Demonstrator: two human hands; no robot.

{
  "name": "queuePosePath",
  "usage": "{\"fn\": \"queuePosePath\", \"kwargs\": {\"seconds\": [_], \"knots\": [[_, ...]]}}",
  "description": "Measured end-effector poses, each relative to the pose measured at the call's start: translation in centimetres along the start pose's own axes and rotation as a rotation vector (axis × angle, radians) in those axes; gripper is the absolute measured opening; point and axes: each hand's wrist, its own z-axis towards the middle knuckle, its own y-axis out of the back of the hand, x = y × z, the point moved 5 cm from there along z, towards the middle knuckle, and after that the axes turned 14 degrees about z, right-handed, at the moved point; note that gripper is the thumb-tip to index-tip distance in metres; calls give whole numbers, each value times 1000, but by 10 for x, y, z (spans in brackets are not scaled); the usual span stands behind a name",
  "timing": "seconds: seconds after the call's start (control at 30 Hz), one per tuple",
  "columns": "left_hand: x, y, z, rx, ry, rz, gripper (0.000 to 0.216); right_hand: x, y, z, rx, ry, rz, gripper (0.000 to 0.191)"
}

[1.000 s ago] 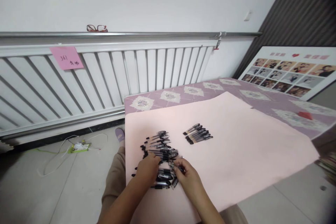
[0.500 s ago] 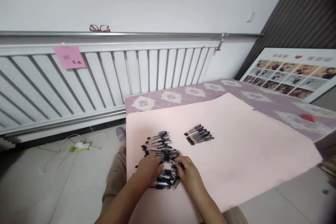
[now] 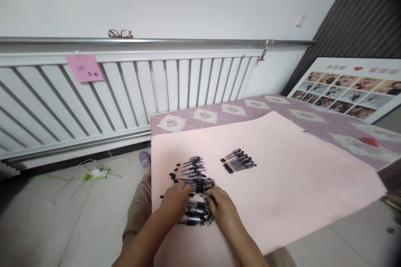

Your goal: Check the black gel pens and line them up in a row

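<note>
The loose pile of black pens (image 3: 191, 177) is lying on the pink paper sheet (image 3: 297, 175), near its left edge. The left hand (image 3: 175, 205) is resting palm down on the pile's near left part, fingers curled over the pens. The right hand (image 3: 224, 212) is touching the pile's near right part with its fingertips drawn together. Whether either hand is actually gripping a pen cannot be told. A small neat row of pens (image 3: 238, 162) is lying on the sheet too, nearer its middle and apart from both hands. A purple patterned cloth (image 3: 282, 106) is showing beyond the sheet's far edge, and a white radiator (image 3: 131, 87) is standing farther beyond it.
</note>
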Motion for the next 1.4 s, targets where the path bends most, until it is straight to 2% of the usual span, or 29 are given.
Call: {"fn": "queuePosePath", "kwargs": {"seconds": [0.37,0.57,0.7,0.87,1.03,1.2,1.4], "knots": [[5,-6,4,18,18,-5,21,13,-25,3,151,-43,-201,18],[5,-7,6,16,23,-21,22,14,-31,10,164,-25,-218,16],[6,-7,6,3,32,-49,22,14,-25,11,139,-20,-226,16],[9,-4,4,-33,36,-95,23,5,-1,3,17,20,-190,15],[10,0,-7,-72,35,-142,29,-17,31,-14,-112,56,-133,16],[10,-8,-29,-236,58,-267,27,-45,65,-18,-159,-76,-238,18],[3,-24,-41,-450,-10,-377,21,-80,107,2,-211,-182,-347,23]]}}
